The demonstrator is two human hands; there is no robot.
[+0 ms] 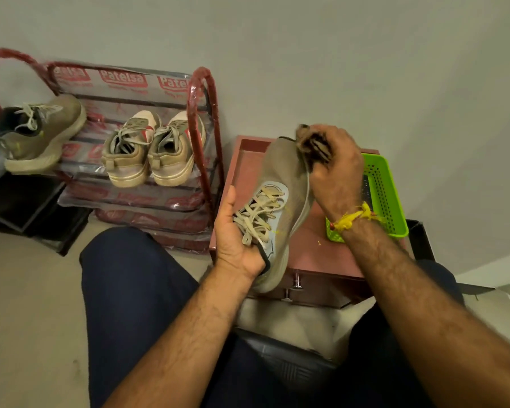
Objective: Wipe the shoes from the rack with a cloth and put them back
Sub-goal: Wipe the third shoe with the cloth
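Gripping a crumpled brown cloth (309, 142), the right hand (334, 172) curls its fingers around the rag and presses it against the toe end of a grey-olive shoe (280, 195). That shoe lies just under and to the left of the right-hand grip, toe pointing away from the person, laces up. At the heel end, the left hand (236, 234) holds it from the side, thumb up along the collar and fingers tucked beneath the tongue and laces. A yellow thread band (354, 219) circles the right wrist.

Under the shoe stands a small reddish-brown table (321, 254) with two metal knobs on its front; a bright green perforated basket (386, 189) sits on its right part, just beyond the right wrist.

Further left, a red metal rack (200, 119), wrapped in printed plastic, carries a beige pair of sneakers (150, 148) with heels facing out. A matching olive sneaker (42, 134) rests at the rack's left end, well apart from both hands.
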